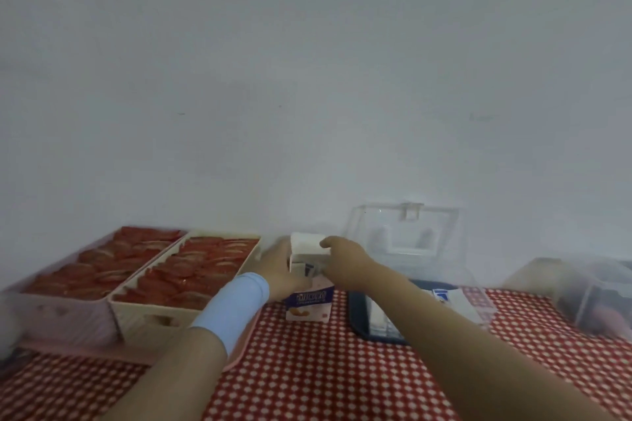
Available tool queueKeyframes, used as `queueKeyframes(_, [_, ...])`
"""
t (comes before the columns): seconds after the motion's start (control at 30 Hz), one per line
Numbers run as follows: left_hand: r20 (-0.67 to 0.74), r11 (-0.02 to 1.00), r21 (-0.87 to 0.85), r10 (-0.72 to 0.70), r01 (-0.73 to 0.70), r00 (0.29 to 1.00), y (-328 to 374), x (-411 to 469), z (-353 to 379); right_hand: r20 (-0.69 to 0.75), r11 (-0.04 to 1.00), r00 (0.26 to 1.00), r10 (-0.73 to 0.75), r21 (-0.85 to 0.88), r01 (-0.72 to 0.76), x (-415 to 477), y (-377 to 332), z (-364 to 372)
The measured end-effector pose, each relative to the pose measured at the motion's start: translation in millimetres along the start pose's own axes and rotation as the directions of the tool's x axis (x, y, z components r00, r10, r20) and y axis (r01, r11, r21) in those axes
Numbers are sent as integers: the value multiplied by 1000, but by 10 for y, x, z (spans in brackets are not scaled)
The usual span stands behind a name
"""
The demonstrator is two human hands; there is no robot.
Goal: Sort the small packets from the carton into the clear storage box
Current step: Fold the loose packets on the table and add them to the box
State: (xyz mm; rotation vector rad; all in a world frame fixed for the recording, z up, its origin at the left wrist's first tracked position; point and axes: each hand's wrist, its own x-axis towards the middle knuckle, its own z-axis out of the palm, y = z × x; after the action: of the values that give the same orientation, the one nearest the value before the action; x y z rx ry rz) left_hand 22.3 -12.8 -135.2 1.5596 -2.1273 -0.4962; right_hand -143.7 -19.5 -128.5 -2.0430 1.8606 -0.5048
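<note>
Above the carton, hands: left hand (278, 270) and right hand (342, 261) both grip a white stack of packets (307, 251).
Carton (309, 306): upright on desk, between trays and box.
Box (386, 325): lid open, few packets inside.
Progress: apparently early; the gripped packets not yet boxed.

I see a red-and-white checked cloth (342, 369) over the worktop. The carton (309, 304) is pale pink with a purple band and an orange picture. At nine o'clock, two cream trays (143, 316) hold red packets (191, 267). The wristband (232, 308) is light blue. At three o'clock, the clear box (403, 239) sits on a navy base (359, 321).
</note>
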Motion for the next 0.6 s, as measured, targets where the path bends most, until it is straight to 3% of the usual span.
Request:
queueKeyframes(0.23, [-46, 999, -41, -5, 3, 999, -16, -152, -80, -93, 985, 995, -37, 165, 52, -267, 74, -152])
queueKeyframes(0.4, [-110, 984, 140, 129, -113, 986, 318, -351, -203, -294, 994, 949, -113, -24, 111, -646, 72, -302])
queueKeyframes(0.6, [-17, 930, 257, 275, -262, 961, 727, -597, -283, -209, 966, 951, -229, -168, 196, -1124, 93, -365])
